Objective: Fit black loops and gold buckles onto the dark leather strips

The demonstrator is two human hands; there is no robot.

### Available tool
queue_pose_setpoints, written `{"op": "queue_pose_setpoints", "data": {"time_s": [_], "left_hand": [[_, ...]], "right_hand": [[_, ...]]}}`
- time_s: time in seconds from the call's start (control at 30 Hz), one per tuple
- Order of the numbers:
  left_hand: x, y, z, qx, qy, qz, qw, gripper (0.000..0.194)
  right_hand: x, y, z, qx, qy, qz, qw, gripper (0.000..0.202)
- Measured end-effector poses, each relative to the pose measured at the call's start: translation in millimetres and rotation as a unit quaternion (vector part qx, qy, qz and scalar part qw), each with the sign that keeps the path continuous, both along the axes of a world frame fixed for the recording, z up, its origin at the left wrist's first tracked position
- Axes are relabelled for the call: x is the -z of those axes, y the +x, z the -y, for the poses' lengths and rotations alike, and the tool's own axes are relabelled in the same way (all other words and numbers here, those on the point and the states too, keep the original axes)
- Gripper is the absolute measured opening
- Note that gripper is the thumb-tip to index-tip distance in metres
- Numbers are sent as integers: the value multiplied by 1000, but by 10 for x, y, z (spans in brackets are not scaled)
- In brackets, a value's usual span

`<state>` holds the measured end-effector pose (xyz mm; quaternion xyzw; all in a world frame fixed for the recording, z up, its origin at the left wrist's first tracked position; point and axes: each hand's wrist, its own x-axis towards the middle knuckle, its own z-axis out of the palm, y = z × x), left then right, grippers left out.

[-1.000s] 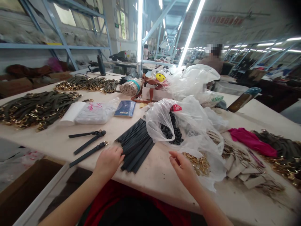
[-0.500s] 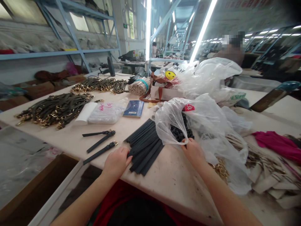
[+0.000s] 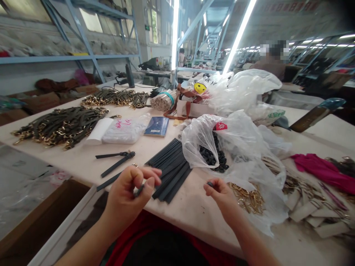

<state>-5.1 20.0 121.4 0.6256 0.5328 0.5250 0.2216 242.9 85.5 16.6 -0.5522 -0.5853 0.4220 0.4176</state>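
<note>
My left hand [image 3: 130,188] is closed on a dark strap [image 3: 139,190], mostly hidden by the fingers, left of a fanned stack of dark straps [image 3: 172,166]. Between the thumb and finger of my right hand [image 3: 220,192] is a small dark loop [image 3: 210,184]. Behind that hand, a clear plastic bag [image 3: 199,136] lies open with a heap of dark loops [image 3: 213,157] inside. Gold buckles [image 3: 248,197] lie right of my right hand. Finished-looking straps with buckles [image 3: 118,164] rest left of the stack.
Piles of buckled straps [image 3: 61,125] cover the table's left side. A blue booklet [image 3: 156,126] and a white packet [image 3: 124,129] lie behind the stack. Pale straps [image 3: 313,207] and magenta cloth [image 3: 324,170] are at right. A person [image 3: 273,61] is in the background.
My left hand has lifted from the stack with a strap and turned. My right hand has come away from the bag's edge and down, with a small loop in its fingers.
</note>
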Motion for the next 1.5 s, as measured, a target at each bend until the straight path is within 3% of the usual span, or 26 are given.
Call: {"op": "queue_pose_setpoints", "data": {"time_s": [0.07,0.13,0.2,0.27,0.47,0.6,0.8,0.87,0.97,1.07,1.13,1.3,1.33,1.4,1.43,1.47,1.5], "left_hand": [[-71,108,52,30,-47,-15,998,29],[-47,233,65,73,-145,-61,985,28],[49,368,54,123,-213,-79,966,22],[182,495,37,155,-222,-60,961,15],[485,691,-1,139,-217,-36,966,14],[532,691,-44,98,-233,-65,965,6],[589,689,-104,125,-294,-65,945,10],[602,683,-113,134,-310,-80,938,9],[602,634,-86,175,-326,-51,928,9],[601,554,-13,249,-370,-35,894,28],[605,522,34,262,-397,-49,878,38],[573,554,56,241,-337,-68,908,45],[560,558,47,243,-328,-64,911,44],[545,557,28,244,-316,-48,916,37],[548,554,22,240,-313,-39,918,33],[560,554,18,235,-314,-28,919,31],[578,558,17,228,-318,-21,920,30]], "right_hand": [[-100,-100,129,-25,-47,-84,995,27],[-181,-174,242,-43,-105,-171,979,26],[-213,-218,334,-51,-149,-232,960,24],[-194,-244,399,-53,-180,-288,939,24],[-101,-303,469,-37,-256,-422,869,23],[-97,-322,468,-40,-258,-423,868,18],[-18,-328,485,-35,-147,-249,957,26],[-6,-312,493,-50,-120,-194,972,24],[-37,-245,465,-64,-126,-186,972,24],[-93,-179,428,-45,-139,-205,968,23],[-115,-193,445,-46,-148,-216,964,21],[-61,-283,566,-133,-161,-220,953,26],[-43,-231,563,-137,-133,-175,966,26],[-14,-13,495,-115,-43,17,992,26],[-4,142,432,-87,9,155,984,27],[3,314,351,-46,62,317,945,26],[7,487,258,-16,72,373,925,24]]}}
